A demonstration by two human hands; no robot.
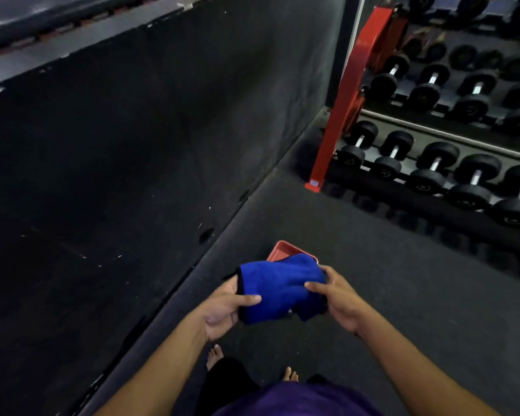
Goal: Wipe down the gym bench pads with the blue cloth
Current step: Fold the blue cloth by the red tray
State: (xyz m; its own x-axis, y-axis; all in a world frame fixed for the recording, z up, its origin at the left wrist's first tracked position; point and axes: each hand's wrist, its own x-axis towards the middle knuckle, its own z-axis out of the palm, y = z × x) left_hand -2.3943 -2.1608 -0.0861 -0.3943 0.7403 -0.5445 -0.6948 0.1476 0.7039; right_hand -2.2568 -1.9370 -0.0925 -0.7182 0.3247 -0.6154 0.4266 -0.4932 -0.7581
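A blue cloth with a dark edge is held bunched in front of the person, above the dark rubber gym floor. The left hand grips the cloth's left side, palm turned up, thumb pressed on top of the fabric and the other fingers tucked underneath it. The right hand pinches the cloth's right end, thumb and curled fingers closed over a fold, with a loose corner drooping below. Just beyond the cloth, and partly hidden by it, a small red tray lies on the floor (its contents cannot be made out). Left of the cloth rises a broad black wall panel, scuffed with pale specks. Well beyond the cloth to the right stands a red-framed rack holding rows of black dumbbells with bright metal handles. Below the cloth, two bare feet stand on the floor, and a purple garment fills the bottom edge.
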